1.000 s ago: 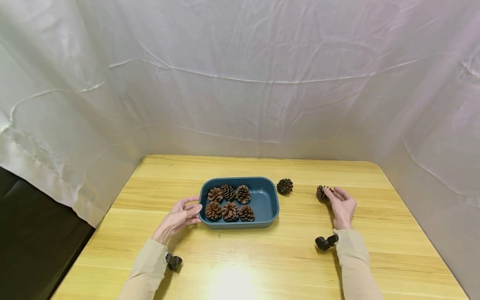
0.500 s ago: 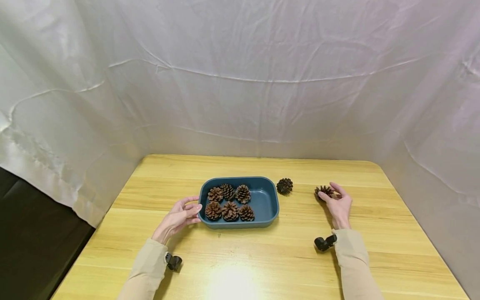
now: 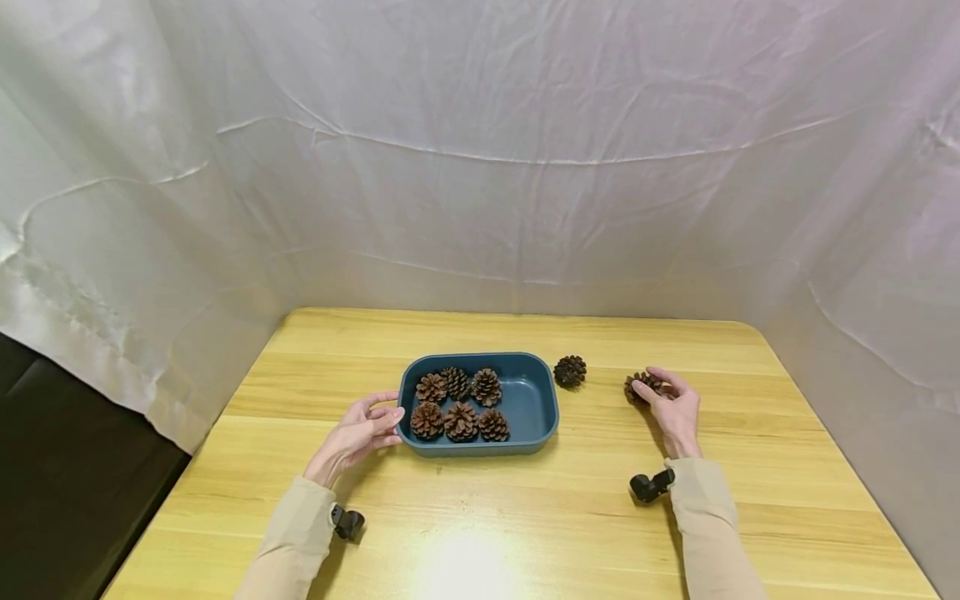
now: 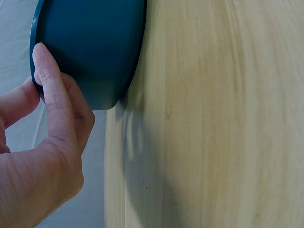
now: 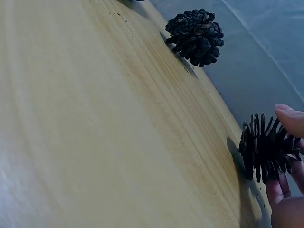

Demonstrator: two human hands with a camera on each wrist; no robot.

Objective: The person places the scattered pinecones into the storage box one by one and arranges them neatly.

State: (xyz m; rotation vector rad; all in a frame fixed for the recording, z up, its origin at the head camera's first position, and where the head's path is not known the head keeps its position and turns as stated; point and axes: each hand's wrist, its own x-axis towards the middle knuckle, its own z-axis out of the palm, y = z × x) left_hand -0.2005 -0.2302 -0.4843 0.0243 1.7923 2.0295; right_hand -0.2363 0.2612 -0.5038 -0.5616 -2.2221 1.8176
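A dark blue rectangular box point(image 3: 536, 442) stands mid-table with several brown pine cones point(image 3: 461, 422) in its left and middle part. At its left end is my left hand point(image 3: 356, 433), gripping the wall with the thumb at the rim; the left wrist view shows the fingers against the box end point(image 4: 95, 57). On the right side of the table my right hand point(image 3: 677, 417) pinches a pine cone point(image 5: 266, 147) between thumb and fingers, low over the wood. Another pine cone point(image 3: 570, 372) lies just right of the box, apart from both hands.
The wooden table point(image 3: 585, 517) has a pale cloth point(image 3: 517, 208) hanging behind and at both sides. A dark surface point(image 3: 67, 475) shows at the lower left, beyond the table. Small black devices sit at both wrists.
My right hand has shifted slightly left and re-formed its grip on the pine cone, which turned and moved slightly left. The left hand and the box have stayed put.
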